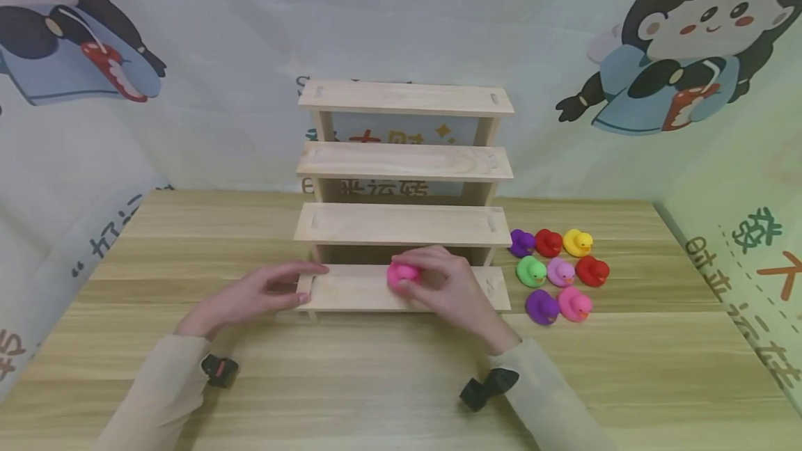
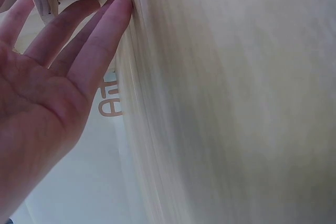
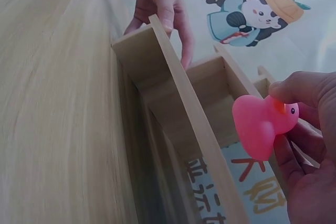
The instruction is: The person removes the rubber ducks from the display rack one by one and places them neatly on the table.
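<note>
A pink rubber duck (image 1: pixel 402 275) is pinched between the thumb and fingers of my right hand (image 1: pixel 447 287), over the lowest board of a stepped wooden shelf (image 1: pixel 351 289). Seen from the right wrist, the duck (image 3: pixel 254 127) hangs near the board; whether it touches the wood I cannot tell. At the left end of that board my left hand (image 1: pixel 260 294) rests its thumb and forefinger on the edge. In the left wrist view, the other fingers (image 2: pixel 102 45) lie nearly straight against the shelf's side.
Right of the shelf, on the wooden table (image 1: pixel 376 381), stand several more rubber ducks: purple (image 1: pixel 541 307), red (image 1: pixel 592 271), yellow (image 1: pixel 578 243), green (image 1: pixel 531 271) and pink (image 1: pixel 574 304). Three higher boards rise behind the lowest one. A printed cloth (image 1: pixel 376 26) hangs behind.
</note>
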